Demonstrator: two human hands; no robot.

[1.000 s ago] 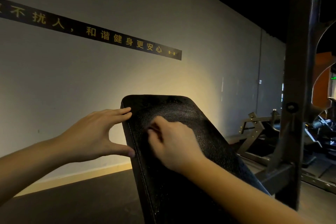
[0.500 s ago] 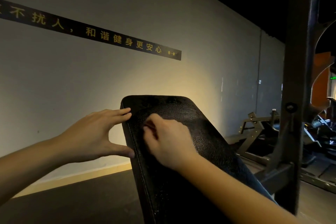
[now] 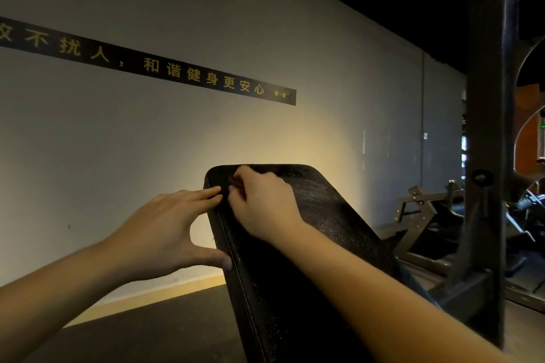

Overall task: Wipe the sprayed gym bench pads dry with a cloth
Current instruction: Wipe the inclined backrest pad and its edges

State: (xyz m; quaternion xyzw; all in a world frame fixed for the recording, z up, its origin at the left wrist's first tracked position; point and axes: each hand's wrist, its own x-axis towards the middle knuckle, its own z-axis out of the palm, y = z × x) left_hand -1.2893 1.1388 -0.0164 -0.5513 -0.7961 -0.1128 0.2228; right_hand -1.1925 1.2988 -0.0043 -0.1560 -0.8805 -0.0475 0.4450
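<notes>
A black textured bench pad (image 3: 339, 230) stands tilted up in front of me, with fine droplets on its surface. My right hand (image 3: 262, 203) presses on the pad near its top left corner, fingers curled. Only a small dark reddish bit of cloth (image 3: 235, 183) shows under those fingertips; the rest is hidden by the hand. My left hand (image 3: 159, 233) braces the pad's left edge, fingertips on the upper edge and thumb lower on the side.
A dark steel rack upright (image 3: 486, 156) rises close on the right. Behind it sits a low machine frame (image 3: 421, 209). A grey wall with a black banner (image 3: 177, 71) runs behind the pad. Dark floor (image 3: 147, 333) lies to the left.
My right hand has slid up the pad toward its top left corner. My left hand has kept its hold on the edge.
</notes>
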